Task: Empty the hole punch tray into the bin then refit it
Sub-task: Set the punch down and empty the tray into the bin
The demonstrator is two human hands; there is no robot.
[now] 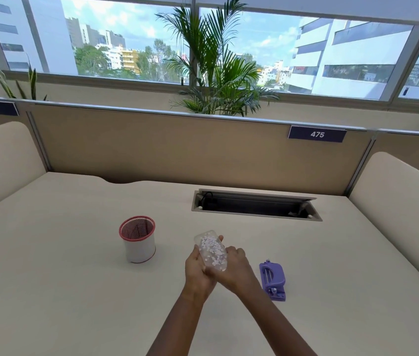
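A clear plastic tray [211, 249] full of small white paper dots is held above the desk between both hands. My left hand [198, 273] cups its left side and underside. My right hand [236, 269] grips its right side and near end. The purple hole punch [272, 280] lies on the desk just right of my right hand, without its tray. The bin [139, 240], a small white cylinder with a red mesh rim, stands upright to the left of the tray, about a hand's width away.
An open cable slot [256, 205] is sunk into the cream desk [74, 291] behind the hands. A tan partition [177, 147] with the label 475 closes the back, and padded side panels flank the desk.
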